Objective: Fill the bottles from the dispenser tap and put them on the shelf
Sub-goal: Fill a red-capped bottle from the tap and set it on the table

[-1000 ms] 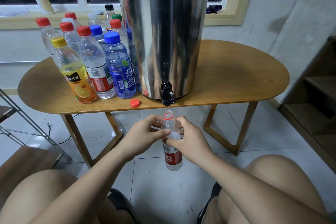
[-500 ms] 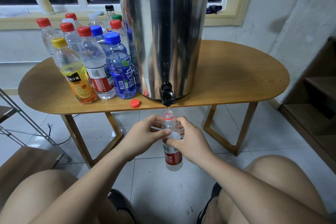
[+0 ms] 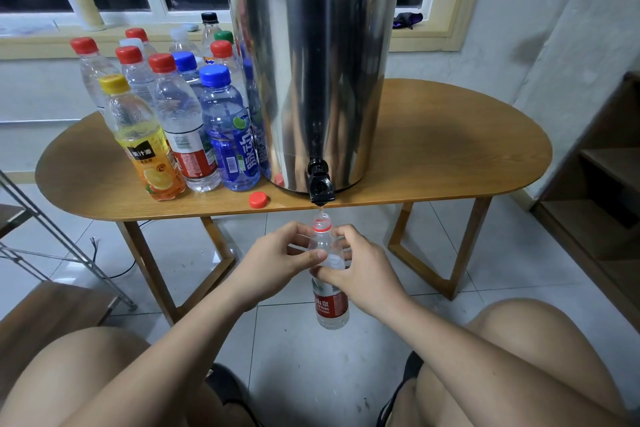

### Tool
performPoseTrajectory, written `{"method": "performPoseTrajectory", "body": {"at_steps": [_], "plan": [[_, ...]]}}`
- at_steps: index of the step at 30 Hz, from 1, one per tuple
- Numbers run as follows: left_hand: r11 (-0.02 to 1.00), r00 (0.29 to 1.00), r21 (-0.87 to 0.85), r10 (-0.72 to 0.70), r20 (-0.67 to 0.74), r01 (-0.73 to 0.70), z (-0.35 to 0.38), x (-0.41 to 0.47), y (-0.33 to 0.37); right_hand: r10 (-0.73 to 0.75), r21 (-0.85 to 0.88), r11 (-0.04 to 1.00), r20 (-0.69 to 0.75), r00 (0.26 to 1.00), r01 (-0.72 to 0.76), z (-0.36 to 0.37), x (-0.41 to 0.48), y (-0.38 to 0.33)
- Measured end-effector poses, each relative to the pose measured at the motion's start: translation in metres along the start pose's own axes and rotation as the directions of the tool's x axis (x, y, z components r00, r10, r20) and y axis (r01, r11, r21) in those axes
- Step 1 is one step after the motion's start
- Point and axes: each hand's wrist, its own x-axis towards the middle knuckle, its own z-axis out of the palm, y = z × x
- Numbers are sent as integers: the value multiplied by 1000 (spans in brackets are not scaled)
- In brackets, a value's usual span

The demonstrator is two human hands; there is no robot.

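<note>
A: While a thin stream falls from the tap (image 3: pixel 320 184) at the foot of the dispenser (image 3: pixel 311 62), where is the open bottle (image 3: pixel 327 308)?
B: Directly below the dispenser's tap, upright, in front of the counter (image 3: pixel 450 156) edge, its red-ringed mouth under the stream.
A: And the hands?
B: The left hand (image 3: pixel 277 260) and right hand (image 3: pixel 367 274) both grip the bottle's upper body, fingers curled round it from either side.
A: What else stands by the dispenser?
B: To its left, a cluster of capped bottles (image 3: pixel 180 121); in front of it, left of the tap, a loose red cap (image 3: pixel 258 200); far to its right, a wooden shelf (image 3: pixel 609 163).
</note>
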Motion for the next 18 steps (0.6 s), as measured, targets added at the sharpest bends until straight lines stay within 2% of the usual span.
{"method": "performPoseTrajectory", "body": {"at_steps": [18], "plan": [[1000,1000,-21,1,2,-1,1,-1,1,1,3,1000,-4,1000,-1,1,2,1]]}}
